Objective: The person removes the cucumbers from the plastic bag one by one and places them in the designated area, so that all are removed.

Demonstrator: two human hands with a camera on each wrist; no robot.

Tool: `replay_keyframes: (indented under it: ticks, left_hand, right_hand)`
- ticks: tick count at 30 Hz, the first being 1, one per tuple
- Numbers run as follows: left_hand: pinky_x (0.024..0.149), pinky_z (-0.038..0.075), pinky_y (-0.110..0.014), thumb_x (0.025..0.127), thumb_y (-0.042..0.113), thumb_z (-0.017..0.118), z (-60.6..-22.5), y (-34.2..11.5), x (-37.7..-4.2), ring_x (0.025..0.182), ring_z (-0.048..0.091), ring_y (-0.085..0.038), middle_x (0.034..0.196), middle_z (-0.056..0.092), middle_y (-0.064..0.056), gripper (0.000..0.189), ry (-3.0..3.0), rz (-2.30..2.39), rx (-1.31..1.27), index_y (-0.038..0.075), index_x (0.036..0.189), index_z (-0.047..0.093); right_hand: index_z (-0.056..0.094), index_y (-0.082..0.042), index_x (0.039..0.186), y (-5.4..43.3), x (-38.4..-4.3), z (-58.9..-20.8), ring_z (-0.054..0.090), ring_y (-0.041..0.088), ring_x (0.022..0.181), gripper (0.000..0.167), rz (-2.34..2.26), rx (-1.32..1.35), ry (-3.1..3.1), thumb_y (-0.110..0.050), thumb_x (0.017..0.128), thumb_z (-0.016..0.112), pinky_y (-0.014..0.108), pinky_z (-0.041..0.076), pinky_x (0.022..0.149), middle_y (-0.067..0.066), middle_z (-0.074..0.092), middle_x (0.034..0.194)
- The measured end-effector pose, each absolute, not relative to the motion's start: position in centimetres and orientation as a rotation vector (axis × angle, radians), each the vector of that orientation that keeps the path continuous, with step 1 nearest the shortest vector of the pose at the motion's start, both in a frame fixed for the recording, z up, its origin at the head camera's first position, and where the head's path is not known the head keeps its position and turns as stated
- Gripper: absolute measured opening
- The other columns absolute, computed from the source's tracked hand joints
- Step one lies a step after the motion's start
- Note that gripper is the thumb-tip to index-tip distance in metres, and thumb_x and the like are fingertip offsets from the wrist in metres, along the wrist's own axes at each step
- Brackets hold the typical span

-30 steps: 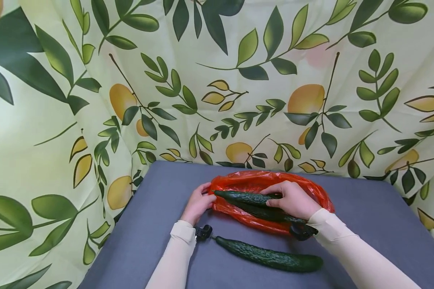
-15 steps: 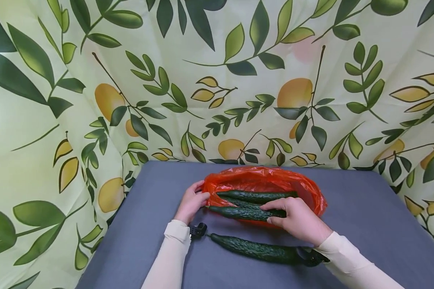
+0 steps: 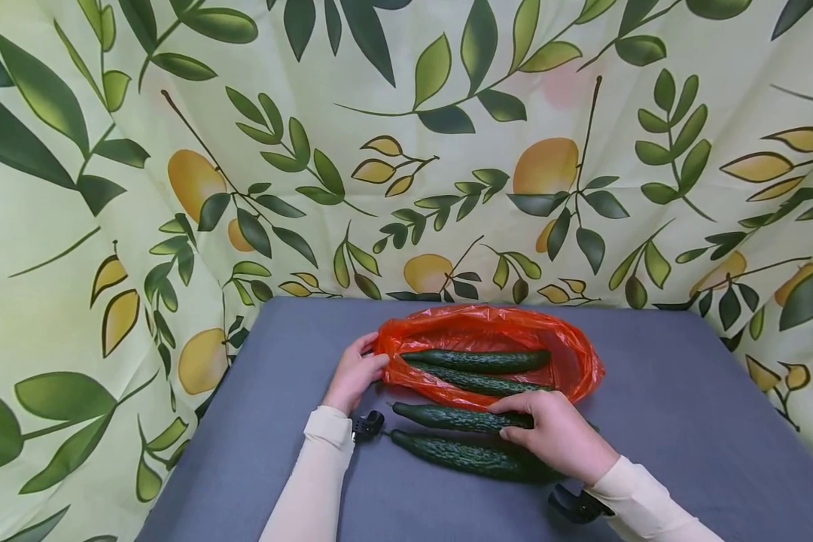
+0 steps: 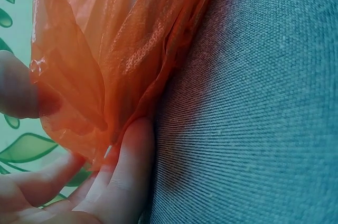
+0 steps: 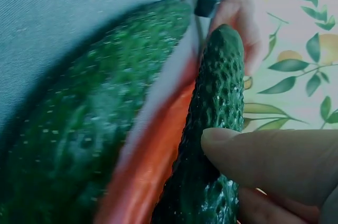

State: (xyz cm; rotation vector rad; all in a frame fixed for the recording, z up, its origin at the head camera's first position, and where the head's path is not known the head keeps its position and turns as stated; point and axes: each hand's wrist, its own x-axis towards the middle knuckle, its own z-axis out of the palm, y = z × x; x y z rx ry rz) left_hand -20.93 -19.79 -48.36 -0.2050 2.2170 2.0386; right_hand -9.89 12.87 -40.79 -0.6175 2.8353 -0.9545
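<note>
The left hand (image 3: pixel 354 374) pinches the red bag (image 3: pixel 569 360) rim, keeping its mouth wide. The right hand (image 3: pixel 555 435) holds a cucumber (image 3: pixel 440 416) by curled fingers, just outside the bag, near the counter's (image 3: pixel 684 421) middle.

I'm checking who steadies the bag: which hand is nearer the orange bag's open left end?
Left. The left hand pinches the orange bag at its left end; the right hand sits in front of it, gripping a cucumber on the table.
</note>
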Motion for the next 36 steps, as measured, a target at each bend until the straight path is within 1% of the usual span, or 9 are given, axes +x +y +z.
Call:
replay_keyframes:
  ticks: [6, 14, 23, 27, 32, 34, 36]
  left_hand:
    - [0.092, 0.063, -0.034, 0.09, 0.006, 0.065, -48.3, -19.8, -20.9, 0.124, 0.066, -0.031, 0.159, 0.052, -0.026, 0.074, 2.197, 2.053, -0.203, 0.0, 0.161, 0.045]
    - [0.093, 0.064, -0.035, 0.091, 0.007, 0.065, -47.8, -19.7, -20.9, 0.12, 0.067, -0.029, 0.157, 0.053, -0.025, 0.073, 2.199, 2.038, -0.197, 0.001, 0.161, 0.046]
    - [0.093, 0.064, -0.035, 0.091, 0.007, 0.065, -48.1, -19.7, -21.0, 0.116, 0.067, -0.028, 0.155, 0.055, -0.025, 0.071, 2.216, 2.023, -0.212, 0.001, 0.16, 0.047]
    - [0.094, 0.064, -0.036, 0.091, 0.008, 0.065, -48.1, -19.8, -20.9, 0.117, 0.067, -0.028, 0.155, 0.056, -0.024, 0.071, 2.218, 2.019, -0.231, 0.002, 0.16, 0.047]
    - [0.093, 0.064, -0.035, 0.091, 0.007, 0.064, -48.1, -19.9, -20.9, 0.119, 0.067, -0.029, 0.156, 0.055, -0.024, 0.072, 2.219, 2.022, -0.228, 0.002, 0.161, 0.047]
    - [0.092, 0.064, -0.034, 0.091, 0.007, 0.064, -48.2, -19.9, -21.0, 0.12, 0.067, -0.029, 0.156, 0.055, -0.025, 0.072, 2.222, 2.029, -0.216, 0.001, 0.161, 0.046]
    - [0.091, 0.063, -0.033, 0.091, 0.007, 0.064, -48.3, -19.8, -21.0, 0.121, 0.067, -0.029, 0.156, 0.055, -0.025, 0.072, 2.221, 2.033, -0.215, 0.001, 0.161, 0.046]
  right_hand:
    - [0.085, -0.026, 0.111, 13.0, -10.4, -42.5, 0.073, 0.014, 0.107, 0.025, -0.931, -0.572, 2.815, -0.018, 0.087, 0.088, 0.039, 0.06, 0.092, -0.01, 0.081, 0.112]
    - [0.085, -0.025, 0.107, 12.9, -11.0, -43.7, 0.074, 0.015, 0.108, 0.025, -0.894, -0.549, 2.776, -0.017, 0.084, 0.089, 0.042, 0.061, 0.092, -0.01, 0.081, 0.109]
    - [0.084, -0.024, 0.102, 12.3, -11.5, -44.6, 0.074, 0.013, 0.102, 0.025, -0.878, -0.58, 2.778, -0.01, 0.082, 0.089, 0.038, 0.061, 0.089, -0.01, 0.081, 0.104]
    - [0.084, -0.023, 0.101, 12.2, -11.9, -44.4, 0.073, 0.012, 0.1, 0.023, -0.874, -0.602, 2.757, -0.012, 0.082, 0.09, 0.037, 0.06, 0.087, -0.01, 0.08, 0.103]
    - [0.085, -0.023, 0.106, 12.3, -12.7, -42.8, 0.072, 0.011, 0.101, 0.02, -0.92, -0.644, 2.721, -0.015, 0.088, 0.086, 0.033, 0.059, 0.087, -0.011, 0.081, 0.106]
    - [0.085, -0.023, 0.11, 12.3, -13.3, -42.0, 0.073, 0.012, 0.103, 0.02, -0.952, -0.659, 2.727, -0.017, 0.091, 0.084, 0.033, 0.059, 0.089, -0.011, 0.081, 0.108]
    - [0.085, -0.024, 0.113, 12.4, -14.1, -41.4, 0.073, 0.012, 0.105, 0.02, -0.982, -0.677, 2.744, -0.019, 0.093, 0.084, 0.035, 0.06, 0.092, -0.01, 0.082, 0.111]
